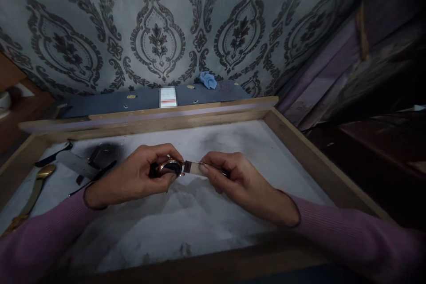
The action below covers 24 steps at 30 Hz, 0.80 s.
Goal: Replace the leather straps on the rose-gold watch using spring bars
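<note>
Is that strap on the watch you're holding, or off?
Off, it seems: a thin gap shows between the strap in the right hand and the watch in the left hand.

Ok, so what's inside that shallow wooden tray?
The tray shows a white lining and, at the left, a round gold wristwatch and black strap among other pieces. Whatever the left hand and its purple knitted sleeve cover can't be seen.

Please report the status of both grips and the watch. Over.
Left grip: watch case. Right grip: pale strap, end beside case, attachment unclear. No obstruction seen between them.
</note>
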### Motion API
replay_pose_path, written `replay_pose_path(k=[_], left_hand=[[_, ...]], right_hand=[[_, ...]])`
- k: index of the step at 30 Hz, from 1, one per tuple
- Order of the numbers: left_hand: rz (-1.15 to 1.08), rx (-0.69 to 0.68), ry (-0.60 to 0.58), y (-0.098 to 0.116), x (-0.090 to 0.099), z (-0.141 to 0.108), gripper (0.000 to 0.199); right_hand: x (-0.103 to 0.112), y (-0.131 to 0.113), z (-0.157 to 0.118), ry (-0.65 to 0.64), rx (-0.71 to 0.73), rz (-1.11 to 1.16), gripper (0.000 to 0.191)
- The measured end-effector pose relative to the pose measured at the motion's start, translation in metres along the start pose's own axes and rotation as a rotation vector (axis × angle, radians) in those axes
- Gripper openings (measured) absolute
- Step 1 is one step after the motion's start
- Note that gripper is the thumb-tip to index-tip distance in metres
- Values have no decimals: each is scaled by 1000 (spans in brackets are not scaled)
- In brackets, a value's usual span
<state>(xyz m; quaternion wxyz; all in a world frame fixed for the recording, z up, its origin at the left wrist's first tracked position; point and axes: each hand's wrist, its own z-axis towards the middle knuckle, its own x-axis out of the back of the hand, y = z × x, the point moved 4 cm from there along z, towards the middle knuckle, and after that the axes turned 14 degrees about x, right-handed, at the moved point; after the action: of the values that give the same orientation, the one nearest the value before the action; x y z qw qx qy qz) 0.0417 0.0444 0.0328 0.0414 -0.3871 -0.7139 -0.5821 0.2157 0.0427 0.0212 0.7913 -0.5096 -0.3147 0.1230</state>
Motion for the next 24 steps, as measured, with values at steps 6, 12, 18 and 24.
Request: replay_pose_path(k=[6,12,18,24], left_hand=[[1,16,1,2,0,-1,14],[14,27,-3,2,0,-1,13],[-7,25,-5,3,0,-1,13],[-48,50,-27,1,0,0,16]], right_hand=[[0,1,1,-12,-12,-12,28],[0,1,1,-25,-5,-31,29],[0,-1,1,-20,15,-68,28],[0,0,0,-32,9,-46,30]])
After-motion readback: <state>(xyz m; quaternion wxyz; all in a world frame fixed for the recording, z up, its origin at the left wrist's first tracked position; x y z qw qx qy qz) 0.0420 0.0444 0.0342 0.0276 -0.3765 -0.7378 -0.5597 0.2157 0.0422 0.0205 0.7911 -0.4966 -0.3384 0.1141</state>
